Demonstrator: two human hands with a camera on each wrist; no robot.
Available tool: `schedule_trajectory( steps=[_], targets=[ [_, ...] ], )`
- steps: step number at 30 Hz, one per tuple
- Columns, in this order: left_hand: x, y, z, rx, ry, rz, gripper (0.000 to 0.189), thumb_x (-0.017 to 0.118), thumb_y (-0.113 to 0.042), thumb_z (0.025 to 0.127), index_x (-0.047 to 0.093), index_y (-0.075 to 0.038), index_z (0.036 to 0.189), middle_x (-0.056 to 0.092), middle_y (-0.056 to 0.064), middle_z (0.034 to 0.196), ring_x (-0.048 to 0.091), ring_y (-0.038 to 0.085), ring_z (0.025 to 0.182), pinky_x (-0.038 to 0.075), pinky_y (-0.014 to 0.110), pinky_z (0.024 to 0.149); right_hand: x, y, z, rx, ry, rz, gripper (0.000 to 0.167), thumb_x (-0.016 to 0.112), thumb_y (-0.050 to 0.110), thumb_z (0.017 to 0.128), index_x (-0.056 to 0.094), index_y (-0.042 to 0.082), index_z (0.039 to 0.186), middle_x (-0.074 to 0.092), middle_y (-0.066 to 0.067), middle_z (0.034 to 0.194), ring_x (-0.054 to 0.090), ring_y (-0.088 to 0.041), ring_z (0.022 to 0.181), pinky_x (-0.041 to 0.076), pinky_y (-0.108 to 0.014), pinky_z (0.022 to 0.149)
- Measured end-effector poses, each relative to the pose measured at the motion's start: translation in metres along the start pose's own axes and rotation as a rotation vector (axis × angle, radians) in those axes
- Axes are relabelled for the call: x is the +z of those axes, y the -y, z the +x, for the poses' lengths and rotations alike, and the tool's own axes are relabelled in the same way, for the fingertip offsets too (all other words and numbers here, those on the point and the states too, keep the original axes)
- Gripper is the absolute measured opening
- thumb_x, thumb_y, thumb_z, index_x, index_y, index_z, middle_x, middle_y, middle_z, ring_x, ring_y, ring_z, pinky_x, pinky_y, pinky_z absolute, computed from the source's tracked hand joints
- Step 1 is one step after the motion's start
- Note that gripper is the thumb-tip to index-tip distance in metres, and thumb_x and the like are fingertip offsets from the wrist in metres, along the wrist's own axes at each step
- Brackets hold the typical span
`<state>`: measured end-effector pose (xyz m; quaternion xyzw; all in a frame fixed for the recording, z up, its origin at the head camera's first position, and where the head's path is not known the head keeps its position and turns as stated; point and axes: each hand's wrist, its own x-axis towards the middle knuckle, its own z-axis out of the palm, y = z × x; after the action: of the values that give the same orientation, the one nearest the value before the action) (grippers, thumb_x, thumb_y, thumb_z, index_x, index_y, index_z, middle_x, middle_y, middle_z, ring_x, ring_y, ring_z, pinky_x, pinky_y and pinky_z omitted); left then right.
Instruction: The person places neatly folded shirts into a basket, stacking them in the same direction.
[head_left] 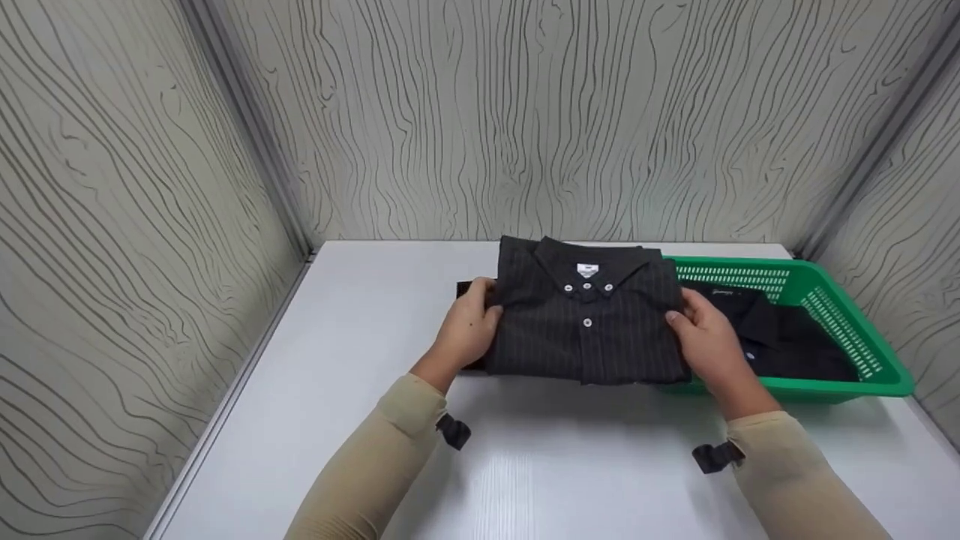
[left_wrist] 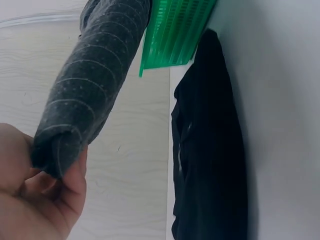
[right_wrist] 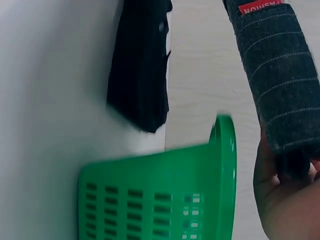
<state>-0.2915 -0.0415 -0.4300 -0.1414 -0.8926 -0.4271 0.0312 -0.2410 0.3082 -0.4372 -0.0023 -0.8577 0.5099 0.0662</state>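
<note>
A folded dark pinstriped button-down shirt [head_left: 547, 330] is held up between both hands, its collar at the far side and white buttons facing up. My left hand [head_left: 469, 322] pinches its left edge, thumb on top and fingers beneath. On the opposite edge my right hand [head_left: 705, 334] grips the same way. In the left wrist view the striped roll of the shirt [left_wrist: 90, 75] rises from the fingers. A red label [right_wrist: 261, 5] shows on it in the right wrist view. Below it on the table lies a dark folded garment [left_wrist: 210, 145], mostly hidden in the head view.
To the right stands a green plastic basket [head_left: 874, 337] with perforated sides. Inside it lies a dark folded shirt [head_left: 787, 341]. The white table [head_left: 360, 300] meets wood-grain patterned panels [head_left: 480, 112] at the back and both sides.
</note>
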Motion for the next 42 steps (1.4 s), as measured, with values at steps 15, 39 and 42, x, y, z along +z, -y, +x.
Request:
schedule_trajectory(
  steps=[15, 39, 42],
  targets=[
    [0.049, -0.035, 0.016, 0.083, 0.039, -0.039, 0.039, 0.059, -0.014, 0.104, 0.050, -0.011, 0.141, 0.064, 0.006, 0.127, 0.059, 0.012, 0.113, 0.049, 0.032, 0.095, -0.056, -0.027, -0.003, -0.006, -0.141, -0.135, 0.049, 0.039, 0.029, 0.111, 0.040, 0.004, 0.153, 0.050, -0.024, 0.146, 0.048, -0.033, 0.122, 0.038, -0.052, 0.097],
    [0.133, -0.105, 0.043, 0.068, 0.113, 0.009, 0.044, 0.060, -0.017, 0.103, 0.047, -0.018, 0.145, 0.065, -0.002, 0.126, 0.060, 0.002, 0.105, 0.049, 0.021, 0.088, -0.147, -0.069, -0.005, 0.030, -0.209, -0.437, 0.053, 0.030, 0.027, 0.111, 0.032, -0.007, 0.151, 0.043, -0.040, 0.140, 0.038, -0.061, 0.126, 0.029, -0.074, 0.099],
    [0.143, -0.113, 0.043, 0.053, 0.130, 0.000, 0.046, 0.061, -0.018, 0.103, 0.046, -0.020, 0.146, 0.065, -0.004, 0.129, 0.060, 0.002, 0.107, 0.050, 0.021, 0.089, -0.154, -0.073, -0.007, 0.056, -0.239, -0.478, 0.051, 0.030, 0.026, 0.110, 0.036, -0.008, 0.148, 0.045, -0.040, 0.137, 0.040, -0.060, 0.124, 0.030, -0.073, 0.099]
  ],
)
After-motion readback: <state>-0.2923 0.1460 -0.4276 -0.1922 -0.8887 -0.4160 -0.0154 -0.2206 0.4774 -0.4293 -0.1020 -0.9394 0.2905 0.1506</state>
